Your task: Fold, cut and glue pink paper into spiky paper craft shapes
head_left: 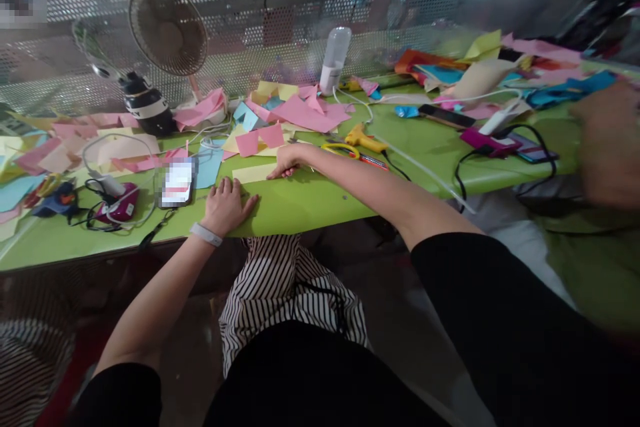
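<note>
My left hand [226, 205] lies flat on the green table, fingers spread, holding nothing, just below the left end of a pale yellow paper strip [253, 173]. At the strip's right end, my right hand [291, 160] is closed, with its fingertips down on the paper. The curled fingers hide that end of the strip. Right of this hand lie yellow-handled pliers [340, 149] and a yellow glue gun [366, 139]. A phone with a lit screen [177, 182] sits left of my left hand, by a light blue paper sheet [210, 165].
Pink and yellow paper scraps [305, 113] are heaped along the back. A fan [169, 30], a black bottle [147, 105] and a clear bottle [335, 60] stand there. Magenta power strips [119, 203] with cables lie at both sides. Another person's blurred arm [607, 140] is at right.
</note>
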`<move>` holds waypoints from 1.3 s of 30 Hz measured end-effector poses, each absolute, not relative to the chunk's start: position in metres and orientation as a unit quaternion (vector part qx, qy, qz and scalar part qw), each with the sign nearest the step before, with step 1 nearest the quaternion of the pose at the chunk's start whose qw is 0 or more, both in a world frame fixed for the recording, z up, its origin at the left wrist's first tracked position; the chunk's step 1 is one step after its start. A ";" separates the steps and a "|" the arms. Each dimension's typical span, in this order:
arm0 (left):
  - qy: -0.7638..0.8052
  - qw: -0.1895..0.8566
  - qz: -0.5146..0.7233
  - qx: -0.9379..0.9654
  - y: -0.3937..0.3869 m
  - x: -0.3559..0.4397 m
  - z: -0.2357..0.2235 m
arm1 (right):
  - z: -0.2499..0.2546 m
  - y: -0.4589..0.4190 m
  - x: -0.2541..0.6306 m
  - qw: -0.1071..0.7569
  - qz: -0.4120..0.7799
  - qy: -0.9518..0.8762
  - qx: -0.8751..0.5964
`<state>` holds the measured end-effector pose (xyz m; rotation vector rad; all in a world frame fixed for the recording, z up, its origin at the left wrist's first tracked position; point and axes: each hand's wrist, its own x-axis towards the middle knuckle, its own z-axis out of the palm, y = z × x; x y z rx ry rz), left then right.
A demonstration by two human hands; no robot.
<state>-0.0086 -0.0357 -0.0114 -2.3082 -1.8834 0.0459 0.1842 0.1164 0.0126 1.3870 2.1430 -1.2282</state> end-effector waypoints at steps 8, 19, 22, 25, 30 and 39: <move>-0.629 0.086 0.027 -0.772 -0.035 -0.008 -0.007 | 0.020 0.109 0.210 0.172 -0.384 0.731 0.537; -0.620 0.004 0.073 -0.781 -0.021 -0.014 0.019 | 0.024 0.092 0.221 0.138 -0.386 0.713 0.569; -0.626 -0.012 0.048 -0.778 0.007 -0.013 0.043 | 0.025 0.092 0.220 0.144 -0.385 0.711 0.571; -0.615 -0.149 0.014 -0.774 0.034 -0.005 0.054 | 0.025 0.091 0.220 0.143 -0.386 0.711 0.569; -0.606 -0.315 -0.008 -0.731 0.056 0.006 0.035 | 0.024 0.091 0.220 0.137 -0.373 0.720 0.568; -0.648 -0.351 0.015 -0.676 0.066 -0.008 0.019 | 0.024 0.090 0.221 0.133 -0.375 0.722 0.567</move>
